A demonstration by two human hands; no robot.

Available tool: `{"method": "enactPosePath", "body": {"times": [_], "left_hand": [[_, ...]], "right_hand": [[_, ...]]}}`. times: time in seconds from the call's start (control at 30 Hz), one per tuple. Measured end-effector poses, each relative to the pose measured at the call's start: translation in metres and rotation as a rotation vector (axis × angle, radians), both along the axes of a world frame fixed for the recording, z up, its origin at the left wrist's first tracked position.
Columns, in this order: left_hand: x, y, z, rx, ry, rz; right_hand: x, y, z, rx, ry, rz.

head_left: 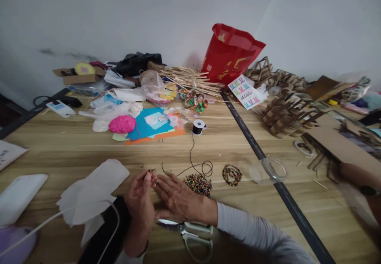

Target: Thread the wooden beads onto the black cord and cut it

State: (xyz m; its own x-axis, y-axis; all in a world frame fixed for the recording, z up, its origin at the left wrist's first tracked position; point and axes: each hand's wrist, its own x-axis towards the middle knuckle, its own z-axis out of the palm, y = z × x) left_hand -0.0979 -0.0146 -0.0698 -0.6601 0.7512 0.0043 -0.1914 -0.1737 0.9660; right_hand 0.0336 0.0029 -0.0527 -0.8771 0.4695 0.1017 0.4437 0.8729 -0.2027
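My left hand (139, 200) is closed in a pinch on a small beaded strand (154, 180) of multicoloured beads, partly hidden by the fingers. Palm down, my right hand (180, 197) lies low over the table with fingers stretched toward the strand; whether they touch it is unclear. Beside its wrist lies a loose pile of beads (200, 184). A coiled beaded bracelet (231, 175) rests further right. Black cord (192, 153) runs from the spool (198, 127) down toward my hands. Below my right hand are scissors (193, 232), blades partly under the hand.
Pink yarn (122, 124) and coloured paper (149, 123) lie further back. At the rear stand a red bag (230, 55) and bamboo sticks (184, 77). Woven baskets (282, 115) are on the right, near a clear tape roll (274, 169). White sheets (92, 184) and a cable (38, 230) lie left.
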Motion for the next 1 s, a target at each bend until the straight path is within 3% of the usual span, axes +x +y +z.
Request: {"method": "enactPosePath", "body": {"times": [0.2, 0.37, 0.5, 0.6, 0.77, 0.87, 1.0], "left_hand": [[0.015, -0.010, -0.002, -0.119, 0.102, -0.028], [0.023, -0.023, 0.003, -0.108, 0.238, -0.222], [0.025, -0.034, -0.001, -0.074, 0.327, -0.275], [0.027, -0.038, -0.004, -0.032, 0.404, -0.303], [0.029, -0.036, -0.005, 0.076, 0.501, -0.277], [0.027, -0.034, -0.008, 0.073, 0.501, -0.272], [0.027, -0.033, -0.004, 0.030, 0.419, -0.285]], "right_hand": [[0.019, -0.011, -0.012, -0.023, -0.054, -0.109], [0.009, 0.001, -0.021, -0.057, -0.045, -0.124], [0.000, 0.013, -0.023, -0.125, -0.029, -0.141], [-0.001, 0.022, -0.023, -0.128, -0.021, -0.063], [0.009, 0.032, -0.013, -0.134, -0.002, 0.026], [0.024, 0.034, -0.001, -0.162, 0.036, -0.046], [0.050, 0.028, 0.011, -0.242, 0.269, -0.184]]}}
